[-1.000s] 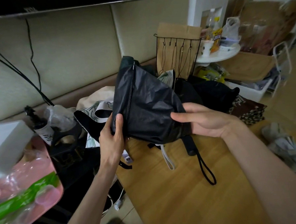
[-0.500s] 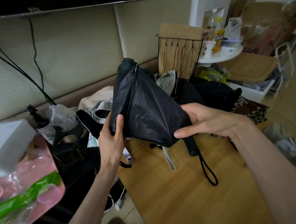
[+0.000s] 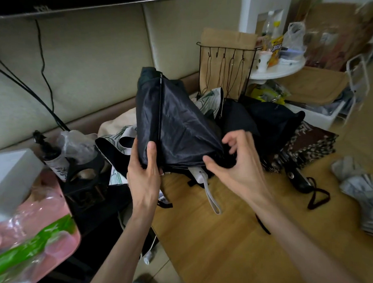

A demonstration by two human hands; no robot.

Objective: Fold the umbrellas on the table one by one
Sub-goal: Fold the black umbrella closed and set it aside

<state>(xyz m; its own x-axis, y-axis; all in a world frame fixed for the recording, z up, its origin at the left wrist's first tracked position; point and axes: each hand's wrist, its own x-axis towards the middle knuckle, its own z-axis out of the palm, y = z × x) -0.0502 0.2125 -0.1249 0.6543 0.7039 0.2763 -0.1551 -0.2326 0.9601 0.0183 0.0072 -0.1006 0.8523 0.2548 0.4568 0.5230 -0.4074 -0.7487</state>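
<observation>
**Black umbrella held up over the table edge**

The wooden table (image 3: 230, 251) stretches under both forearms, with a heap of other umbrellas (image 3: 268, 119) at its far side. A half-collapsed black umbrella (image 3: 180, 128) stands upright above that heap. The left hand (image 3: 144, 178) grips its lower left fold, thumb pressed flat beside a rib. The right hand (image 3: 239, 171), blurred, curls spread fingers at the lower right corner. I cannot tell whether they pinch the fabric.
</observation>
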